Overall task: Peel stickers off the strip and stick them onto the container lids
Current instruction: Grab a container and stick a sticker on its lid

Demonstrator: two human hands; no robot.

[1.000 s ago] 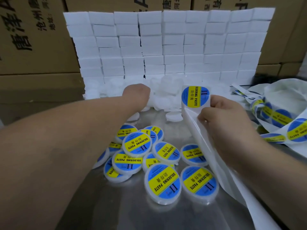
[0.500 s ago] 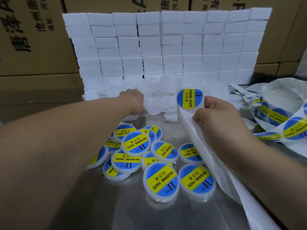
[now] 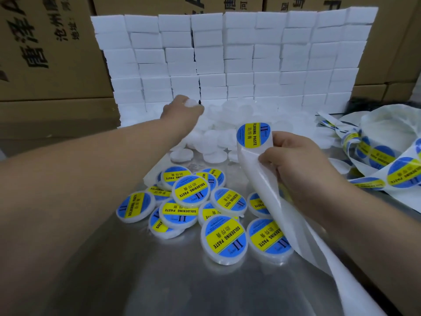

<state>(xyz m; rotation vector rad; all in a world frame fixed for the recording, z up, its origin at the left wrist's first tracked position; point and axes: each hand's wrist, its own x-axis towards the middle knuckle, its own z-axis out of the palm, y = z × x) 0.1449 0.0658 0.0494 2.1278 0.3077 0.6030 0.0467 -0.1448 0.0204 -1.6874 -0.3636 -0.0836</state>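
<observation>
My left hand (image 3: 180, 115) reaches far over the table and grips a plain white container lid (image 3: 191, 103) lifted above the heap of unlabelled white lids (image 3: 218, 137). My right hand (image 3: 293, 160) holds the white backing strip (image 3: 262, 176), bent so that a blue and yellow "SOLDERING PASTE" sticker (image 3: 253, 134) stands up at its top. The empty strip trails down to the lower right. Several labelled containers (image 3: 224, 238) lie in a cluster on the metal table (image 3: 159, 281) between my arms.
A wall of stacked white boxes (image 3: 227, 58) stands behind the lid heap, with cardboard cartons (image 3: 45, 49) beyond. At the right, the unused sticker strip (image 3: 385, 167) coils over a white bag (image 3: 387, 126).
My left hand has risen from the heap with one white lid in its fingers. My right hand keeps the strip and sticker in nearly the same place.
</observation>
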